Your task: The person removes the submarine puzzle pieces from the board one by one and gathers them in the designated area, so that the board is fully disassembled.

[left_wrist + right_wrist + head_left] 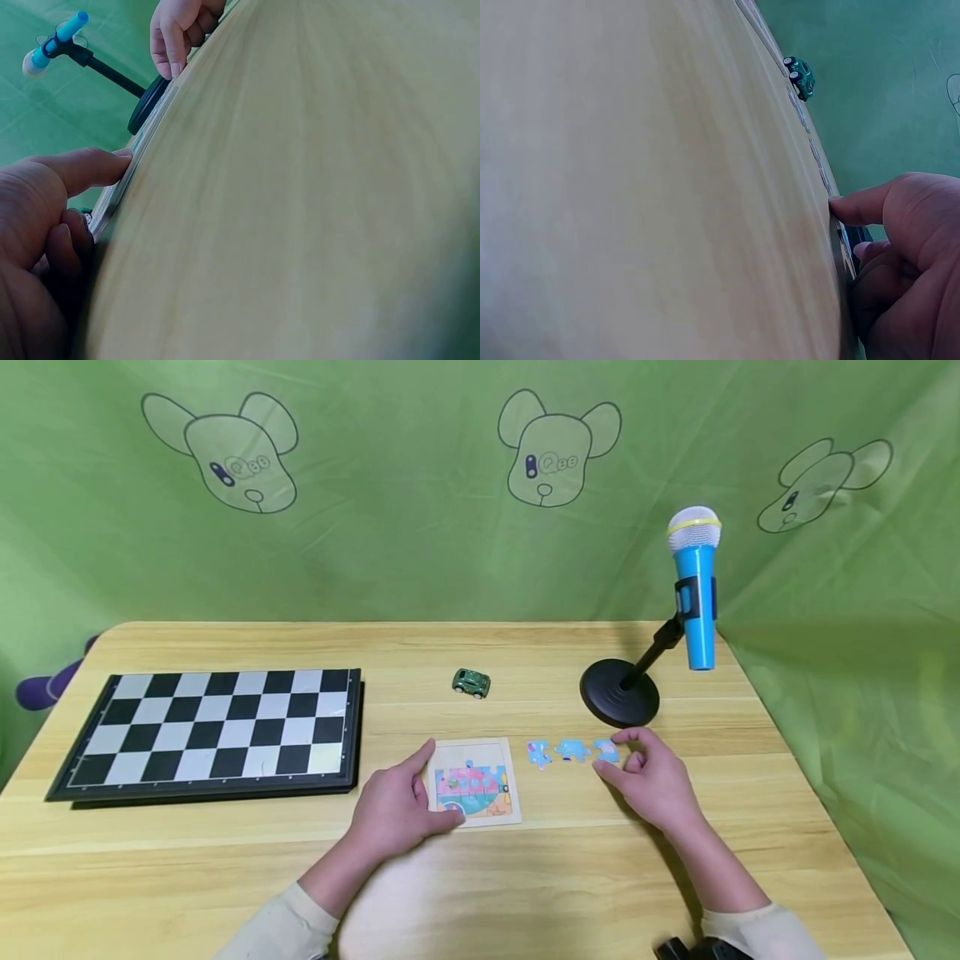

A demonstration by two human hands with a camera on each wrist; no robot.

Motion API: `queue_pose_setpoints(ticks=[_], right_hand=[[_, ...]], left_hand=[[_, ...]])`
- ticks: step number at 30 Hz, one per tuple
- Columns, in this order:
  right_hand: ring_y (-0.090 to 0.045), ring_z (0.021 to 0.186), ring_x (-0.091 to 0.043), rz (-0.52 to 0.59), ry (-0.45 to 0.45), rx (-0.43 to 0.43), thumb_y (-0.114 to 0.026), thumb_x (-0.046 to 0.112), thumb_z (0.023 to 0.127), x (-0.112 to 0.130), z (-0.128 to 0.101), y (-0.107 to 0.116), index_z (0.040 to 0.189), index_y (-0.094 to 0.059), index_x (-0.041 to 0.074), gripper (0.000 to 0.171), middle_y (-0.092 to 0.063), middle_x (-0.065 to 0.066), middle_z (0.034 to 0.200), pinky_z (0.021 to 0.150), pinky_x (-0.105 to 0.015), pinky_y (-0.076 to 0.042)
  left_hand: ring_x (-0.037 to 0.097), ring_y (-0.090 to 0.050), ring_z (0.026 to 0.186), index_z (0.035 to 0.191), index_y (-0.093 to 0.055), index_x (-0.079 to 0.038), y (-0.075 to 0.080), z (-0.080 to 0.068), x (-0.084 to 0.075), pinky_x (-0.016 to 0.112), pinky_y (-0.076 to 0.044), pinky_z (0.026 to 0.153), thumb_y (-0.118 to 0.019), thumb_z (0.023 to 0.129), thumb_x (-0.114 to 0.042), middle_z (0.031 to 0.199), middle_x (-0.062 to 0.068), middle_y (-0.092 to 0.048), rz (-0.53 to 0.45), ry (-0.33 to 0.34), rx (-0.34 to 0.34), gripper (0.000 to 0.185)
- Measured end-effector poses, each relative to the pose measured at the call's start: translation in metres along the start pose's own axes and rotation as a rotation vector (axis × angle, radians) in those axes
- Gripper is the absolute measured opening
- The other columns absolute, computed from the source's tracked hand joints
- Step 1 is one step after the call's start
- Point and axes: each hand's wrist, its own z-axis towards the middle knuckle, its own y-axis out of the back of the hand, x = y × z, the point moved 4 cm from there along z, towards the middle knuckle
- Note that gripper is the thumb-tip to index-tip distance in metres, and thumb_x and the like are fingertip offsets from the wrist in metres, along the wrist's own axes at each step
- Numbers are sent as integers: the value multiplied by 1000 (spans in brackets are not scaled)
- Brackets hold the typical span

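Blue puzzle piece (606,750), rightmost of three beside the puzzle board (474,781), is pinched by right hand (651,777) fingers; board is steadied on the surface (525,877) under loosely spread left hand (393,810) fingers.

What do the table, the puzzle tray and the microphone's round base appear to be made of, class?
Table: wood or wood-look laminate, matt, with pale grain lines running along it.
Puzzle tray: probably thin plywood or card, its border pale and unglossed.
Microphone base: black, smooth, faintly shiny; metal or plastic, unclear which.
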Motion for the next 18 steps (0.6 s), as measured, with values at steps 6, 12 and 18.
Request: queue_pose_setpoints(ticks=[6,12,18], right_hand=[[-42,56,-20,-8,-3,1,-76,27,91,0,1,0,125,-55,2,48,-43,-2,65,54,-33,-34],[-43,57,-20,-7,1,-3,-74,26,92,3,1,1,124,-56,0,45,-45,-3,67,53,-32,-34],[-43,58,-21,2,-2,-7,-75,29,92,3,0,1,126,-54,0,50,-46,-3,68,54,-33,-35]], left_hand=[[12,-46,49,151,-43,-5,0,0,0,29,-33,45,-92,65,-39,57,-6,-51,-1,-2,-5,105],[11,-46,50,150,-44,-3,-1,-1,0,30,-35,46,-93,64,-37,58,-7,-51,-8,-23,-12,104],[11,-46,50,150,-44,-3,-1,0,0,30,-35,46,-93,65,-36,58,-7,-51,-8,-26,-11,104]])
